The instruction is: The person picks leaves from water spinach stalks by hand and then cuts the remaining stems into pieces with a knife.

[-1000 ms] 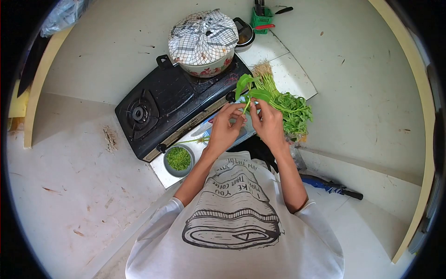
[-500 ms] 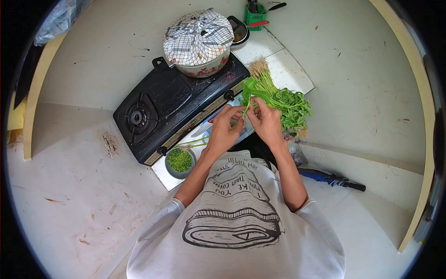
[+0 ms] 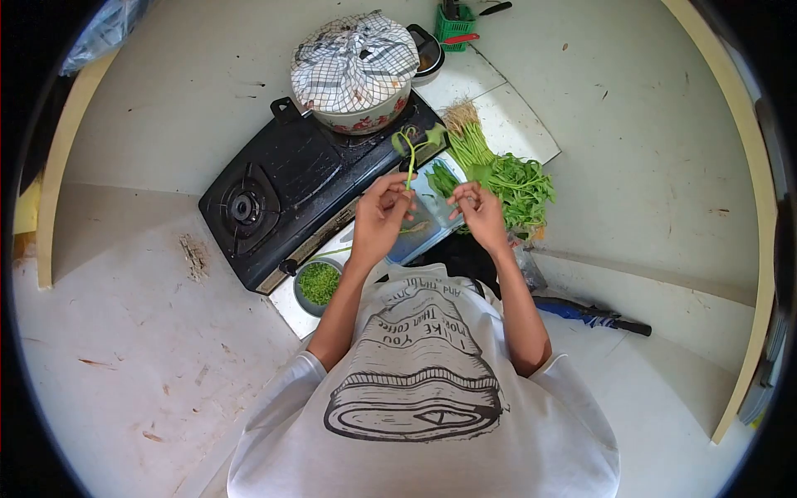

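My left hand pinches a leafy green stem, which stands up from the fingertips with its small leaves at the top. To its right, my right hand has its fingertips drawn together at a green leaf; part of the grip is hidden. Below and between both hands lies a clear blue plastic container with some green leaves in its far end. A bunch of leafy greens with roots rests just beyond my right hand.
A black gas stove lies ahead on the left, bearing a large floral pot covered by a checked cloth. A bowl of chopped greens stands near my left forearm. A green basket sits at the back; a folded umbrella lies right.
My hands have moved apart, the left one leftward with the stem, the right one slightly down and holding a leaf. The plastic container between them now shows more.
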`<state>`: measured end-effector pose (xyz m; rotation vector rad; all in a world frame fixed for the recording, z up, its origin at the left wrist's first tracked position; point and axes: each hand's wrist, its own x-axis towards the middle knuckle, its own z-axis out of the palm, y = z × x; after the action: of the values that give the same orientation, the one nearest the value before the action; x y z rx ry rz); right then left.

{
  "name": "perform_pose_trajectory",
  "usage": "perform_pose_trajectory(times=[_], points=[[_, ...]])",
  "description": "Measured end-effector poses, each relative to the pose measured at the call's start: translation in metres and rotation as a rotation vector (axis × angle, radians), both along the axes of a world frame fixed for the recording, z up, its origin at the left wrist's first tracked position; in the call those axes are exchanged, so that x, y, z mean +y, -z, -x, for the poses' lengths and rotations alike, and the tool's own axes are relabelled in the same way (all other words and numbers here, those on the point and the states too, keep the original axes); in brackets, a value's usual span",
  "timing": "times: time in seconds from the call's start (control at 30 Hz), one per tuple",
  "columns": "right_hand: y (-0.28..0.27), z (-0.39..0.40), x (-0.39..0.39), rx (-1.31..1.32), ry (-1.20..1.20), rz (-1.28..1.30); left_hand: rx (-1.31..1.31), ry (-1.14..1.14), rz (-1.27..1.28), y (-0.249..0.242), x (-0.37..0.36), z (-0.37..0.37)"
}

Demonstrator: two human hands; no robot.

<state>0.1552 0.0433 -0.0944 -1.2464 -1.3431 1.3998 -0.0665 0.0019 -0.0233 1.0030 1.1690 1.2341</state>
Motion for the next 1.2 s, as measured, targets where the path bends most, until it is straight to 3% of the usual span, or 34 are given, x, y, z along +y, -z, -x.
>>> perform_pose_trajectory(times=[0.13, 0.23, 0.43, 0.63, 0.73, 0.87, 1.03, 1.13, 1.2], points=[[0.049, -0.016, -0.006, -0.219, -0.134, 0.118, -0.059, -0.032, -0.007, -0.002, -0.002, 0.011], [0.073, -0.023, -0.001, -0.499, -0.250, 0.024, -0.060, -0.044, 0.000, -0.001, -0.003, 0.014], [0.087, -0.010, 0.027, -0.483, -0.268, -0.097, -0.068, -0.064, 0.029, -0.005, -0.007, 0.018], [0.086, 0.006, 0.051, -0.427, -0.178, -0.026, -0.070, -0.085, 0.035, -0.005, -0.006, 0.024], [0.110, 0.003, 0.045, -0.488, -0.141, -0.116, -0.073, -0.090, 0.037, -0.005, -0.005, 0.024], [0.161, -0.019, 0.033, -0.767, -0.219, -0.103, -0.075, -0.081, 0.042, -0.002, -0.002, 0.023], [0.154, -0.029, 0.019, -0.948, -0.242, -0.031, -0.123, -0.102, 0.035, -0.003, 0.002, 0.019], [0.133, -0.027, 0.013, -0.951, -0.089, -0.225, -0.195, -0.117, 0.063, -0.006, 0.005, 0.017], [0.105, -0.021, 0.018, -0.852, -0.061, -0.167, -0.239, -0.132, 0.099, -0.005, 0.007, 0.015]])
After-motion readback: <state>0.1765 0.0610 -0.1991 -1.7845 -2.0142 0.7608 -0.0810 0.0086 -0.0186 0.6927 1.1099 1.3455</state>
